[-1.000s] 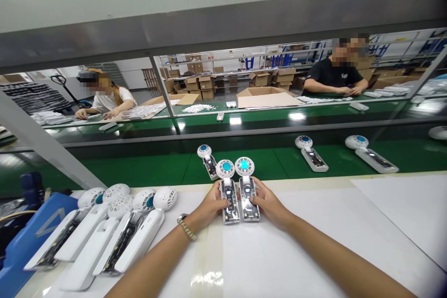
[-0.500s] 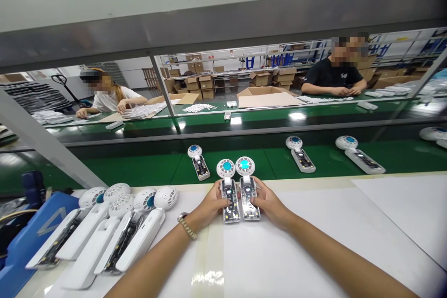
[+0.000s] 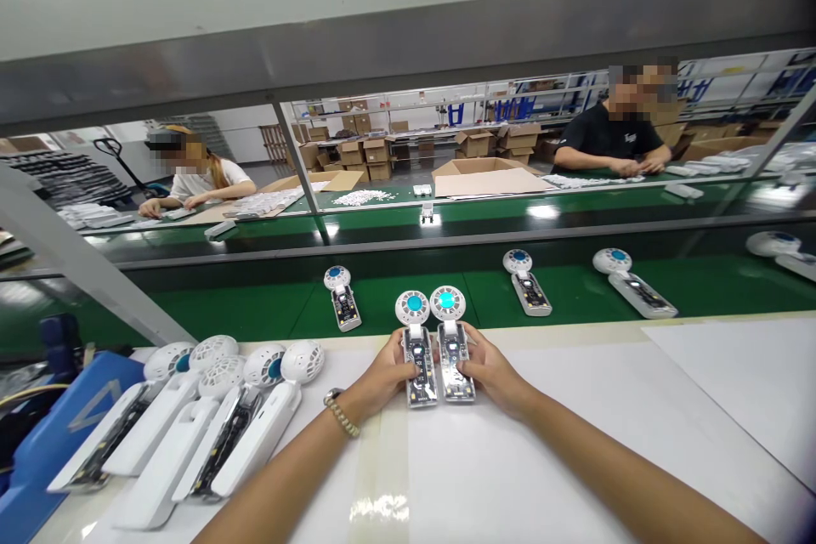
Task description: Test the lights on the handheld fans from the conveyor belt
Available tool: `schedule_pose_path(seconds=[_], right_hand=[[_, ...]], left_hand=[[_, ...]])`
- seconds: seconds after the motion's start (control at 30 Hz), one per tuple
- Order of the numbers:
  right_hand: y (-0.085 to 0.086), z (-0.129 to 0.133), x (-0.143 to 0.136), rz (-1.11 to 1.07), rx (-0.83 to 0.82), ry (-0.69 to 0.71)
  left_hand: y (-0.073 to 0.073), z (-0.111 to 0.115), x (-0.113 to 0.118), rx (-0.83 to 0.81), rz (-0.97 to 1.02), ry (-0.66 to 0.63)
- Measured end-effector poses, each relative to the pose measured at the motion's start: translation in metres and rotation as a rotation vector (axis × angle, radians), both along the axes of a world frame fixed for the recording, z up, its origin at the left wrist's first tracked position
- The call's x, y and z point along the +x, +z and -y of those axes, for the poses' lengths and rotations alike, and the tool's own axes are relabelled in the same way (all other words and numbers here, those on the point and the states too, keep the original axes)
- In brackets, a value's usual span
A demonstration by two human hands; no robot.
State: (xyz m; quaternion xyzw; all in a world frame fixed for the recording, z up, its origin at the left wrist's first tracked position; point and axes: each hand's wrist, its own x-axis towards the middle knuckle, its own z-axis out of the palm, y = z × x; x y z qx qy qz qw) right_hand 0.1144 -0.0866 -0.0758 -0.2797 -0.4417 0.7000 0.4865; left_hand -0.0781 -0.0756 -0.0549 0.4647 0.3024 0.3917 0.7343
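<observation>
Well to the left of the left hand, five white fans [image 3: 258, 442] lie slanted in a close row on the table [image 3: 478, 476], heads pointing away from the person. Packed this way they seem meant to stay together and leave the space under the hands free. Some show dark insides, others a plain white shell.

Just beyond the left hand, a lone fan [image 3: 345, 308] lies on the green belt [image 3: 248, 306].

The left hand [image 3: 384, 372] is closed round one fan [image 3: 421, 387], thumb across its front, head up. Close beside it, the right hand [image 3: 492, 374] grips a second fan [image 3: 456, 389] the same way. The hands are apart, with the two fans between them; whether the fans touch is hard to tell. Holding them upright and level probably lets both blue discs be seen together; the right one glows brighter.

Beyond and to the right of the right hand, more fans [image 3: 530, 295] lie spaced along the belt, probably so each can be picked up singly.
</observation>
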Motion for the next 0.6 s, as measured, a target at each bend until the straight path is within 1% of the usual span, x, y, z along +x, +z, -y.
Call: schedule_pose_path(seconds=[0.27,0.43,0.6], right_hand=[[0.004,0.002,0.001,0.004,0.010,-0.002],[0.006,0.004,0.000,0.004,-0.027,-0.007],[0.011,0.005,0.002,-0.027,-0.048,0.005]], left_hand=[[-0.001,0.000,0.000,0.015,0.008,-0.016],[-0.002,0.001,-0.001,-0.001,-0.010,0.000],[0.004,0.002,-0.001,0.013,0.038,-0.023]])
